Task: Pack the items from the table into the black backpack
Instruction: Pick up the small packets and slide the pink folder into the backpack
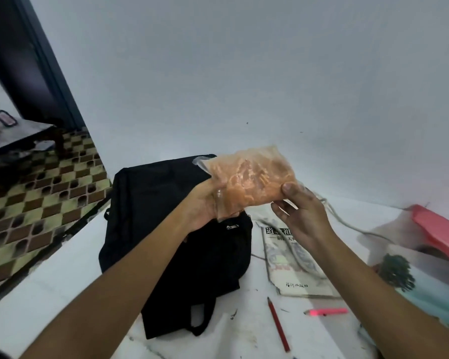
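A clear plastic bag of orange snacks (252, 177) is held up over the black backpack (176, 244), which lies on the white table (62, 275). My left hand (202, 203) grips the bag's left end from below. My right hand (301, 213) pinches its right end with the thumb on top. On the table to the right of the backpack lie a grey book (293, 265), a red pencil (279, 325) and a pink highlighter (327, 311).
A grey cable (347, 224) runs across the book toward the wall. A pink folder (441, 229) and a picture sheet with a tree (410, 275) lie at the right. The table's left edge drops to a checkered floor (36, 193).
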{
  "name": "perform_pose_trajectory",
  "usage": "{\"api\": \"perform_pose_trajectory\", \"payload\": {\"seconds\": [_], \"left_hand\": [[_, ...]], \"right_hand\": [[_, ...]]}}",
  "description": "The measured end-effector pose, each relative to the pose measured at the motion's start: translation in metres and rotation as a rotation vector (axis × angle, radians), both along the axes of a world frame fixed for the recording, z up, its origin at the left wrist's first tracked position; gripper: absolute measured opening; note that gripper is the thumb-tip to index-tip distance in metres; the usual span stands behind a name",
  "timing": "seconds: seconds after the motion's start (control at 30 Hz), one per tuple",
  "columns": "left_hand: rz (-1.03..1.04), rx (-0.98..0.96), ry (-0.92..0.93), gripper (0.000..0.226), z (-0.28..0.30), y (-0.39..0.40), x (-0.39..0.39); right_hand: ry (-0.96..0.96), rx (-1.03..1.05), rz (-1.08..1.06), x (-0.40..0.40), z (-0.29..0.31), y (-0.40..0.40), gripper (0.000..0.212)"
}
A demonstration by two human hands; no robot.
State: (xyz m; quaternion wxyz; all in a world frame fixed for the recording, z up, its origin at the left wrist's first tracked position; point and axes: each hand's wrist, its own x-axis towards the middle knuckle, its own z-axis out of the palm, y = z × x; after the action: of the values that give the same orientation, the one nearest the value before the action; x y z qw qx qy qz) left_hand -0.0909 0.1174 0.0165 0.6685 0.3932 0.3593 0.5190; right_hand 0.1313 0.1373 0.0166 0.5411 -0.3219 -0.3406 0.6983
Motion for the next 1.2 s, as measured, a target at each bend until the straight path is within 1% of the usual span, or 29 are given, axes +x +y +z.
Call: {"api": "perform_pose_trajectory", "payload": {"seconds": [0.03,0.07,0.13,0.17,0.23,0.3,0.37,0.4,0.43,0.5,0.53,0.6,0.63,0.67,0.7,0.77,0.83,0.87,0.9,0.93,0.97,1.03,1.1,1.17,1.2], "left_hand": [[0.039,0.023,0.041,0.053,0.0,-0.001,-0.004],[0.077,0.027,0.066,0.053,0.001,-0.002,-0.007],[0.15,0.025,0.092,0.04,0.005,-0.007,-0.014],[0.181,0.031,0.114,0.033,0.008,-0.009,-0.017],[0.23,0.077,0.178,0.027,0.011,-0.015,-0.027],[0.215,0.146,0.256,0.025,0.013,-0.021,-0.035],[0.157,0.197,0.312,0.022,0.015,-0.027,-0.045],[0.123,0.223,0.339,0.023,0.017,-0.03,-0.048],[0.092,0.248,0.372,0.031,0.02,-0.033,-0.052],[0.006,0.286,0.457,0.056,0.027,-0.037,-0.056],[-0.031,0.301,0.486,0.059,0.03,-0.04,-0.059],[-0.102,0.322,0.521,0.054,0.036,-0.045,-0.063],[-0.132,0.328,0.544,0.053,0.038,-0.048,-0.064],[-0.145,0.334,0.582,0.052,0.041,-0.052,-0.064],[-0.12,0.332,0.627,0.052,0.042,-0.056,-0.065],[0.011,0.327,0.711,0.057,0.041,-0.06,-0.07],[0.231,0.317,0.856,0.059,0.034,-0.063,-0.081],[0.332,0.298,0.969,0.055,0.027,-0.066,-0.089],[0.391,0.301,1.084,0.047,0.02,-0.07,-0.096],[0.394,0.33,1.186,0.04,0.011,-0.074,-0.102],[0.348,0.37,1.277,0.037,0.003,-0.078,-0.106],[0.23,0.419,1.45,0.04,-0.012,-0.086,-0.105],[0.201,0.421,1.629,0.042,-0.027,-0.09,-0.1],[0.224,0.387,1.734,0.036,-0.037,-0.089,-0.1],[0.225,0.379,1.737,0.031,-0.039,-0.088,-0.102]], "right_hand": [[-0.01,0.017,0.017,-0.004,0.0,0.0,0.014],[-0.025,0.027,0.033,-0.006,0.0,-0.001,0.017],[-0.078,0.022,0.092,-0.01,0.003,-0.001,0.024],[-0.105,0.004,0.151,-0.01,0.003,0.001,0.032],[-0.12,-0.071,0.314,-0.009,0.005,0.004,0.05],[-0.081,-0.18,0.432,-0.006,0.006,0.009,0.064],[-0.068,-0.264,0.581,-0.007,0.004,0.013,0.074],[-0.069,-0.28,0.692,-0.009,0.002,0.013,0.076],[-0.09,-0.276,0.804,-0.013,-0.001,0.012,0.078],[-0.195,-0.208,0.992,-0.022,-0.005,0.008,0.072],[-0.25,-0.173,1.07,-0.028,-0.006,0.004,0.066],[-0.318,-0.132,1.158,-0.036,-0.008,-0.002,0.058],[-0.318,-0.121,1.166,-0.04,-0.007,-0.005,0.051],[-0.306,-0.121,1.146,-0.042,-0.008,-0.008,0.039],[-0.303,-0.141,1.109,-0.045,-0.009,-0.012,0.031],[-0.272,-0.185,0.99,-0.047,-0.013,-0.014,0.036],[-0.286,-0.104,0.894,-0.046,-0.02,-0.01,0.036],[-0.304,-0.053,0.869,-0.047,-0.021,-0.008,0.047],[-0.33,-0.026,0.857,-0.048,-0.023,-0.006,0.064],[-0.351,-0.012,0.837,-0.048,-0.023,-0.006,0.08],[-0.361,-0.003,0.818,-0.048,-0.024,-0.005,0.087],[-0.364,0.01,0.812,-0.047,-0.024,-0.005,0.082],[-0.405,0.011,0.825,-0.047,-0.021,-0.006,0.08],[-0.409,0.016,0.905,-0.045,-0.018,-0.008,0.078],[-0.389,0.013,0.95,-0.044,-0.014,-0.011,0.074]]}}
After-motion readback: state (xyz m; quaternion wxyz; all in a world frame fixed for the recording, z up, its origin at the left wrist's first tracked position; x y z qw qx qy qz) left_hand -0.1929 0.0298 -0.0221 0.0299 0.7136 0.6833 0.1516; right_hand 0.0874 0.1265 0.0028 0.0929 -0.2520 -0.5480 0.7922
